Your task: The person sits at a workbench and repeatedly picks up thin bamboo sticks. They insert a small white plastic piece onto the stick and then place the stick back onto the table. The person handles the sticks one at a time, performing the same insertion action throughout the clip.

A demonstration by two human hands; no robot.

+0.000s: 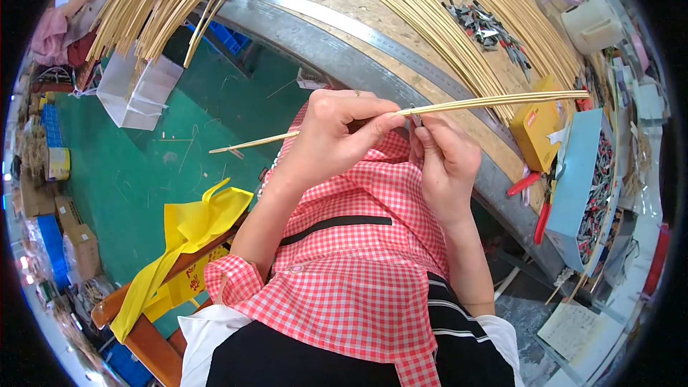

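A slim bundle of pale thin sticks point(494, 102), bamboo or reed by their look, runs across in front of my apron. My left hand point(337, 132) is closed round it, thumb and forefinger pinching near its middle. One end slants down left past the wrist; the longer end reaches right over the bench, with a reddish bit at its tip. Just right of that pinch, my right hand point(450, 161) has thumb and fingers pressed together just under the bundle. A small greyish thing seems to be between its fingertips, too hidden to name.
Beyond my hands stands a workbench with a metal ruler point(373, 41), long loose sticks point(423, 25) and a pile of small dark clips point(484, 25). To the right are a yellow box point(534, 129), red-handled pliers point(543, 221) and a blue box point(573, 186) of clips. Clipped sticks point(161, 11) overhang far left.
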